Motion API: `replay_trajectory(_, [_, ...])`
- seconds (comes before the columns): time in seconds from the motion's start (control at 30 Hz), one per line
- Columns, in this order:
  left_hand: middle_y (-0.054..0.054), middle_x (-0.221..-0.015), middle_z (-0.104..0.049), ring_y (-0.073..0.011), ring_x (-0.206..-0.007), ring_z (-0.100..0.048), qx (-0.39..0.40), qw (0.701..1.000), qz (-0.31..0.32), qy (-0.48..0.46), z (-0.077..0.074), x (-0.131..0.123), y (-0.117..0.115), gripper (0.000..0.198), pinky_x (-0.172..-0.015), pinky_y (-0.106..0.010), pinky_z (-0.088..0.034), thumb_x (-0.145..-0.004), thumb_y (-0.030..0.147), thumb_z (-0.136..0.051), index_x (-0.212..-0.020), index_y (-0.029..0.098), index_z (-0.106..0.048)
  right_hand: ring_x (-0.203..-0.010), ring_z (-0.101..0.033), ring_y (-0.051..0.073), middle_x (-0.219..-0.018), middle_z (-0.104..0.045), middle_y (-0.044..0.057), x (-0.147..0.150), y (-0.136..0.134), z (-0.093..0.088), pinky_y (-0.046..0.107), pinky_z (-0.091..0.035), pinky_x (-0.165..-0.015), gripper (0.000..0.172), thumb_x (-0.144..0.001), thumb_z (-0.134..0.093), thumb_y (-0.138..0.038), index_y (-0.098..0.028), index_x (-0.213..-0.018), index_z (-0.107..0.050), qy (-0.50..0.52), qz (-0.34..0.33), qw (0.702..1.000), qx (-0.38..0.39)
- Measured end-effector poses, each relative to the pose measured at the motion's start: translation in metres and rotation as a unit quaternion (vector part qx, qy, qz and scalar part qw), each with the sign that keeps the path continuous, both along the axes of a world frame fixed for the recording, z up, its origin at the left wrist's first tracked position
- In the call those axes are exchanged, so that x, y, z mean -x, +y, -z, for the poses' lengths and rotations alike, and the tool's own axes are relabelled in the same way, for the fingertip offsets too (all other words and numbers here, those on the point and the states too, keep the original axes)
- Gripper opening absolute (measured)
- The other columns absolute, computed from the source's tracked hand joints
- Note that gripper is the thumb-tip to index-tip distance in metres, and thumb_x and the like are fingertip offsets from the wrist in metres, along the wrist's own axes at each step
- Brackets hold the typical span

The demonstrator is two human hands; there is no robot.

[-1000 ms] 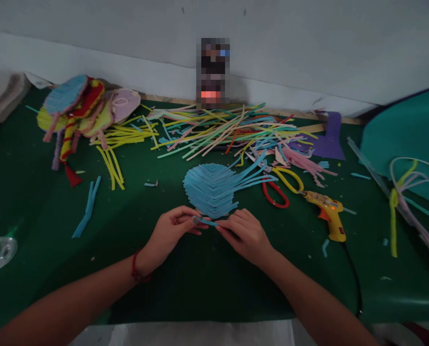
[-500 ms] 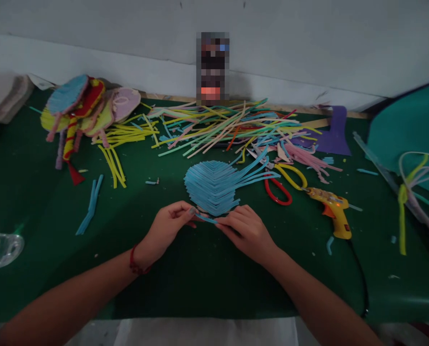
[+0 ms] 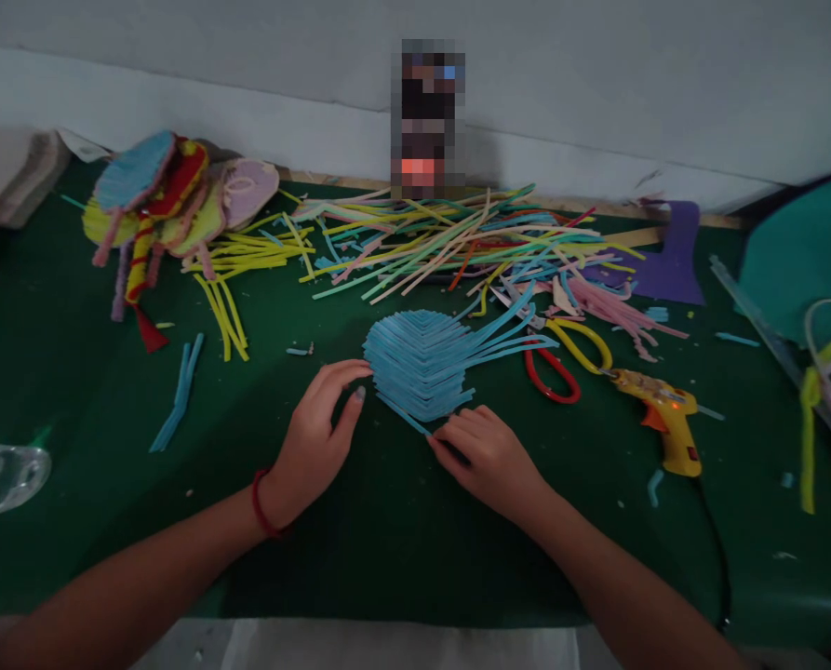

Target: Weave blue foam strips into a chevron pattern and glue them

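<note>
A rounded blue piece of pipe cleaners [image 3: 419, 358] laid in a chevron pattern rests on the green table, with loose stems fanning out to its right. My left hand [image 3: 321, 437] is open, thumb apart, its fingertips touching the piece's left edge. Along the lower left edge runs a single blue pipe cleaner [image 3: 402, 412]. Its lower end is pinched between the thumb and finger of my right hand [image 3: 489, 456], just below the piece. Scissors [image 3: 553, 386] with one red and one yellow handle lie just to the right.
A yellow glue gun [image 3: 663, 419] with a lit light lies right, its black cord running to the front edge. Pipe cleaners [image 3: 435, 242] are heaped at the back, before a blurred upright phone-like object [image 3: 425, 116]. Finished fan-shaped pieces [image 3: 136, 177] lie back left.
My left hand has let go of the blue pipe cleaner and moved up and left to the piece's edge, fingers spread. My right hand keeps its end. The view has shifted slightly.
</note>
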State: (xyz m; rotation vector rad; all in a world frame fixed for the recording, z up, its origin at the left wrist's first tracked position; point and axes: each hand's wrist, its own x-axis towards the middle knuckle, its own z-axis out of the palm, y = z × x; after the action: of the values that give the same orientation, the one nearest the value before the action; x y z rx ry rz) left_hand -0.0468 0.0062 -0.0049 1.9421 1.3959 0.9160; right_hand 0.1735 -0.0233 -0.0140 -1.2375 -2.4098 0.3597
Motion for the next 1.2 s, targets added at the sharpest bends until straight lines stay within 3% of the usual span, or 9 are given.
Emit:
replay_trajectory(0.17, [-0.014,-0.133,-0.053,-0.0236,-0.123,-0.049,-0.104,0.969,0.108,0.197,0.002,-0.006,-0.022,0.041,-0.102,-0.041,-0.042,-0.092,0.022,-0.043,-0.132,0.014,-0.045,-0.06,-0.047,0.014,-0.062,-0.056,0.002,-0.003,0.0,-0.002,0.029,-0.029,-0.062,0.026,-0.091,-0.046,-0.016,-0.017,-0.067,-0.056,-0.029,0.002,0.999,-0.017])
replay_trajectory(0.37, [-0.023,-0.146,-0.035,-0.0367,-0.133,-0.036,-0.075,0.924,0.136,0.349,0.015,-0.013,-0.045,0.063,-0.104,-0.056,-0.034,-0.088,0.046,-0.049,-0.139,0.01,-0.039,-0.061,-0.049,0.014,-0.062,-0.056,0.001,-0.005,0.001,-0.001,0.029,-0.029,-0.063,0.025,-0.091,-0.047,-0.018,-0.017,-0.067,-0.054,-0.052,0.0,0.999,0.006])
replay_trajectory(0.63, [-0.019,-0.15,-0.03,-0.0346,-0.137,-0.031,-0.071,0.909,0.149,0.382,0.02,-0.011,-0.044,0.066,-0.106,-0.055,-0.031,-0.086,0.055,-0.046,-0.142,0.02,-0.036,-0.063,-0.049,0.014,-0.064,-0.057,0.001,-0.005,0.001,0.001,0.029,-0.029,-0.064,0.024,-0.091,-0.047,-0.018,-0.017,-0.069,-0.055,-0.063,0.0,0.997,0.034])
replay_trajectory(0.83, [-0.021,-0.149,-0.03,-0.0362,-0.136,-0.031,-0.078,0.9,0.155,0.4,0.021,-0.011,-0.044,0.07,-0.106,-0.056,-0.031,-0.084,0.053,-0.052,-0.143,0.018,-0.035,-0.065,-0.051,0.014,-0.066,-0.058,0.002,-0.005,0.002,0.001,0.028,-0.03,-0.066,0.023,-0.091,-0.047,-0.019,-0.017,-0.071,-0.056,-0.066,-0.002,0.996,0.063])
replay_trajectory(1.2, [-0.021,-0.151,-0.026,-0.0366,-0.137,-0.029,-0.09,0.909,0.149,0.378,0.023,-0.011,-0.045,0.068,-0.106,-0.056,-0.03,-0.086,0.052,-0.05,-0.143,0.018,-0.034,-0.071,-0.056,0.015,-0.074,-0.062,0.002,-0.017,0.008,-0.008,0.027,-0.038,-0.066,0.012,-0.088,-0.058,-0.029,-0.018,-0.082,-0.06,-0.028,-0.008,0.99,0.14])
